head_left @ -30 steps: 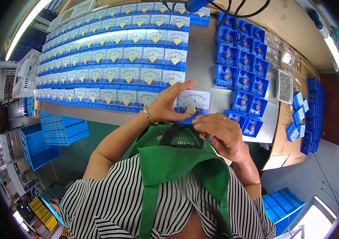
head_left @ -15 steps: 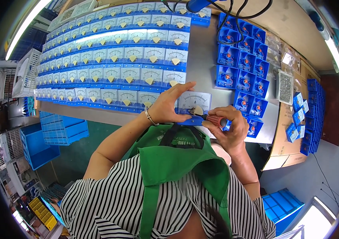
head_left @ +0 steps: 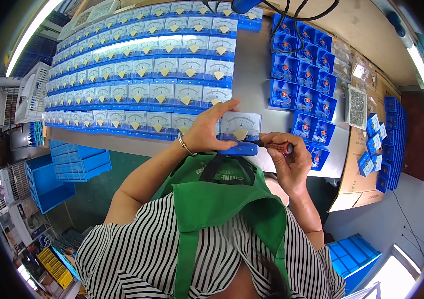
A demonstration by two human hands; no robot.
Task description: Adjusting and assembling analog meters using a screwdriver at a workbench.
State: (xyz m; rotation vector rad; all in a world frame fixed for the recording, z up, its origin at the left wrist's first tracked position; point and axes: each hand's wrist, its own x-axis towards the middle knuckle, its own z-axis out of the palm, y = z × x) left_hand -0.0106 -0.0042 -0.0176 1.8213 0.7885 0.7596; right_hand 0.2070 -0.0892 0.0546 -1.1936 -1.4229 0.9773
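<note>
A panel meter [head_left: 244, 121] with a white dial, a cream fan-shaped piece and a blue base is at the table's front edge. My left hand [head_left: 205, 130] grips its left side, thumb along the lower front and fingers reaching past the upper left corner. In my right hand [head_left: 293, 162] is a screwdriver [head_left: 284, 148] with a red handle, lying nearly level. Its dark shaft points left, to the lower front of the meter beside the cream piece. Whether the tip touches a screw is too small to tell.
Rows of similar meters [head_left: 164, 67] fill the table's left. Blue open boxes [head_left: 284, 70] with orange-and-wire parts stand to the right. Beyond them are a tray of small metal parts [head_left: 357, 107] and stacked blue cases [head_left: 373, 144]. Black cables [head_left: 316, 19] hang overhead.
The screwdriver has swung from a slant over the dial to nearly level at the meter's lower right front. My right hand has turned with it; my left hand still holds the meter.
</note>
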